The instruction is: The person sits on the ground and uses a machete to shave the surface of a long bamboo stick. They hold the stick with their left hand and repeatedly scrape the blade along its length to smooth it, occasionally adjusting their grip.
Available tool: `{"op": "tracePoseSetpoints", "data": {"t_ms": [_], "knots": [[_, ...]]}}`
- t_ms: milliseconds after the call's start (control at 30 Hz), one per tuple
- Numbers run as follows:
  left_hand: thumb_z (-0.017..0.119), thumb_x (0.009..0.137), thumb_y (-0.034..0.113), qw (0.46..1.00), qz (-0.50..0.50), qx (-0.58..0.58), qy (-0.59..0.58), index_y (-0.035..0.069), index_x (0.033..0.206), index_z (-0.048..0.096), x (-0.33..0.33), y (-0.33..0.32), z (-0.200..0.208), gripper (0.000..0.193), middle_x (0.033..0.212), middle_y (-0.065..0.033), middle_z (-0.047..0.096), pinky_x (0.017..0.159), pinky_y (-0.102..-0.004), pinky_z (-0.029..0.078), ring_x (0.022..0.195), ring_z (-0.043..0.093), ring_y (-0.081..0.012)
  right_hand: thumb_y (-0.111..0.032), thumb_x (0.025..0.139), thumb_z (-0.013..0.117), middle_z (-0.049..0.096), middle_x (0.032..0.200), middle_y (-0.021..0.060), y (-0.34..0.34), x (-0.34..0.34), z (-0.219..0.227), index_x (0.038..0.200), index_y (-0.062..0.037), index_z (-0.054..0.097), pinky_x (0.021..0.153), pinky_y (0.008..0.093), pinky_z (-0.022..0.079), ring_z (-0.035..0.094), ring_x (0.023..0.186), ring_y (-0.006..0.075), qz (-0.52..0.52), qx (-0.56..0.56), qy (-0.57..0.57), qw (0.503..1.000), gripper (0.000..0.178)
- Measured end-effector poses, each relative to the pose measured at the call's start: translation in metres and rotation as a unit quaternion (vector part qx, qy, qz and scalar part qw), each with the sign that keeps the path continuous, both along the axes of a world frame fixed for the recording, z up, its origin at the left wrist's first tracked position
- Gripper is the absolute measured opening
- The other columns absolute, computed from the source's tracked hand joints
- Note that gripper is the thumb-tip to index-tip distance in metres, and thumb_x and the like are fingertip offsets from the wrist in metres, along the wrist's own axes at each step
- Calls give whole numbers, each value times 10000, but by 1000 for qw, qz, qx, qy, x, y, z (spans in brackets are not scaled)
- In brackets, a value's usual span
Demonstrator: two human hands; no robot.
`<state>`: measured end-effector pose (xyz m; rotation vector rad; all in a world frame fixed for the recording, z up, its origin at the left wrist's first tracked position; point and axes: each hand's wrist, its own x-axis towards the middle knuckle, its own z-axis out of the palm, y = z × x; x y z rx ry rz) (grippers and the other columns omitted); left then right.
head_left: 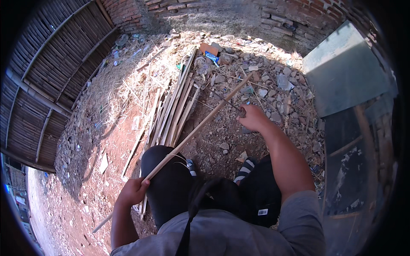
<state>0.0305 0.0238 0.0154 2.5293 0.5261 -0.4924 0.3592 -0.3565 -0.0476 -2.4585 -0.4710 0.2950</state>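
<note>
My left hand (133,192) is closed around a long bamboo strip (197,129) beside my left knee. The strip slants up and to the right across that knee, and its far tip ends near the rubble. Its other end shows behind my left wrist, low on the left. A thin pale sliver (178,156) curls off the strip above the knee. My right hand (255,118) grips the dark handle of what looks like a knife (232,105). The narrow dark blade points up and left and meets the strip near its far end; whether it touches cannot be made out.
A bundle of split bamboo strips (177,109) lies on the ground ahead of my left knee. Stones and rubble (273,96) spread right of it, with a blue wrapper (211,57). A brick wall (213,19), woven bamboo wall (47,72) and leaning pale panel (346,72) surround me.
</note>
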Motion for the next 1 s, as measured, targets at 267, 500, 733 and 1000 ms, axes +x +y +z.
{"op": "tracePoseSetpoints", "data": {"t_ms": [267, 500, 733, 1000], "knots": [[544, 1028, 432, 999, -27, 37, 27, -19, 963, 700, 0, 3, 3, 482, 742, -245, 656, 699, -475, 509, 732, 661, -424, -210, 797, 726, 712, 904, 157, 27, -26, 7, 983, -81, 675, 795, 509, 553, 699, 919, 391, 200, -95, 1, 975, 232], [559, 1023, 424, 999, -14, 23, 17, -24, 952, 697, 10, -3, 11, 474, 755, -251, 661, 703, -484, 515, 742, 665, -438, -224, 807, 723, 712, 878, 169, -12, 3, -20, 1027, -95, 696, 799, 493, 562, 706, 896, 387, 31, -38, -27, 998, 257], [561, 1025, 429, 1000, -17, 26, 3, -34, 905, 683, -4, 9, -5, 494, 708, -246, 634, 667, -489, 496, 698, 661, -411, -225, 828, 731, 708, 853, 159, -3, -8, 5, 1041, -90, 696, 782, 489, 565, 712, 878, 376, 74, -46, 1, 996, 254], [544, 1038, 459, 999, 14, -37, 9, -43, 911, 669, -3, 10, -6, 533, 691, -190, 632, 654, -452, 488, 653, 621, -295, -212, 841, 734, 722, 873, 155, 19, -32, 23, 1080, -97, 692, 752, 488, 561, 714, 871, 371, 126, -64, -50, 989, 268]]}}
